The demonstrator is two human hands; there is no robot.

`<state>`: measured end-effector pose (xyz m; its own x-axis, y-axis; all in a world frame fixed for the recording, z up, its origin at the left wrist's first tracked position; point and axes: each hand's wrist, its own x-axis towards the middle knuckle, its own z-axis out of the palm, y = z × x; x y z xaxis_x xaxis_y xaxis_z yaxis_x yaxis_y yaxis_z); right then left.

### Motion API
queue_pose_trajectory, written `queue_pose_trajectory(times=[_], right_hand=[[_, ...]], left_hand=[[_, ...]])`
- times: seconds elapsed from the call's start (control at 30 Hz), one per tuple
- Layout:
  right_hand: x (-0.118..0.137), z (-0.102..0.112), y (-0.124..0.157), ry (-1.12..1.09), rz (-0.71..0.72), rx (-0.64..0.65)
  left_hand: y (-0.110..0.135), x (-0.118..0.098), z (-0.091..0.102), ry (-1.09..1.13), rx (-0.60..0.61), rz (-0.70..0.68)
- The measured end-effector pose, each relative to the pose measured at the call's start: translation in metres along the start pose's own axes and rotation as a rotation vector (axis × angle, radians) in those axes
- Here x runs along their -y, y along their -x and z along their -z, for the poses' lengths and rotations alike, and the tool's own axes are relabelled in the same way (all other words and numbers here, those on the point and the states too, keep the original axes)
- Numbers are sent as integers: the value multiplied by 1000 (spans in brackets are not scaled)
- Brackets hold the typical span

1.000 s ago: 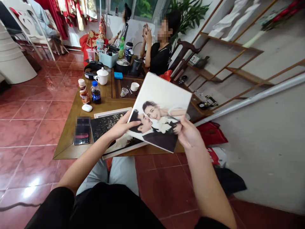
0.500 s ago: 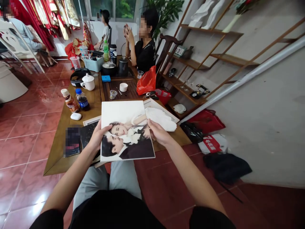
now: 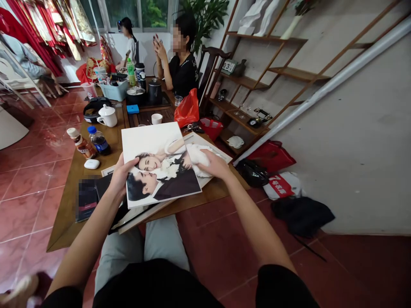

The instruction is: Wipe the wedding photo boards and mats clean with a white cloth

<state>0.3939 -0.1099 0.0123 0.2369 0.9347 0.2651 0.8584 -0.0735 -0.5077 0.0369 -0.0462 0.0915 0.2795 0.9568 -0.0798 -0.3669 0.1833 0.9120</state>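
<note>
A photo panel (image 3: 160, 179) printed with a couple is tilted above the table. My left hand (image 3: 120, 171) grips its left edge, thumb on the front. My right hand (image 3: 215, 164) is off the panel, just right of it, with its fingers closed on a crumpled white cloth (image 3: 197, 150). Part of that cloth is hidden by my hand. Beneath lie more framed panels, one with a pale wooden frame (image 3: 138, 223) showing at the table's front edge.
On the wooden table (image 3: 61, 214) stand a white lidded mug (image 3: 107, 115), a cola bottle (image 3: 99, 141), a brown drink bottle (image 3: 81, 144), a white earbud case (image 3: 91, 164) and a red plastic bag (image 3: 188, 109). Across it sits a person (image 3: 181, 70) with raised hands. Shelves (image 3: 253, 81) stand right.
My right hand has let go of the photo panel's right edge and moved onto the white cloth. My left hand keeps the panel, now tilted slightly. The view has shifted a little right.
</note>
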Motion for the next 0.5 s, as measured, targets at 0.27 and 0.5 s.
queue_pose_trajectory(times=[0.27,0.5], right_hand=[[-14,28,95,-467,-241,-846],[14,17,203,-376,-387,-723]], left_hand=[[-36,10,-53,66,113,-19],[-104,77,-134,159,273,99]])
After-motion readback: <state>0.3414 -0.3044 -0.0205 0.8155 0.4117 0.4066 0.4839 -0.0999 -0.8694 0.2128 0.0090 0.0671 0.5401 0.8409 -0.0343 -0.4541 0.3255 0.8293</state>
